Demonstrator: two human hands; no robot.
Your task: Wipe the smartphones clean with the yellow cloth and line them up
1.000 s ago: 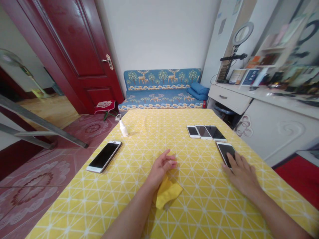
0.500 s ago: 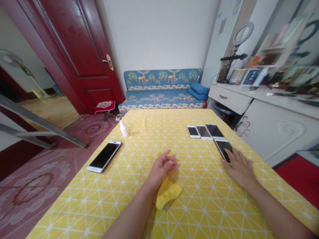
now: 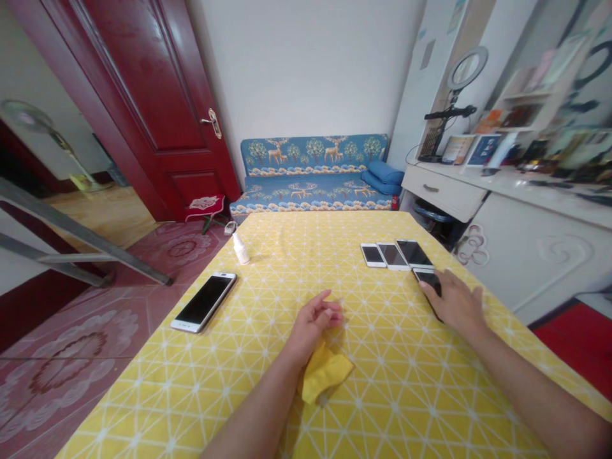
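Note:
My right hand is over a white-edged phone at the right of the table, its thumb at the left edge and its fingers across the dark screen toward the far side. It hides much of that phone. Near the middle, my left hand rests with loosely bent fingers and nothing visible between them. A crumpled yellow cloth lies beside and partly under its wrist. Just beyond the right hand, a small phone, a second phone and a larger phone lie side by side, screens up.
At the left of the yellow patterned tablecloth lies another white phone. Behind it stands a small white bottle. A blue sofa is past the far edge, with a white cabinet to the right.
My right hand has slid forward along the phone, and its fingers have drawn in around the upper part. My left hand has hardly moved. The view has shifted slightly.

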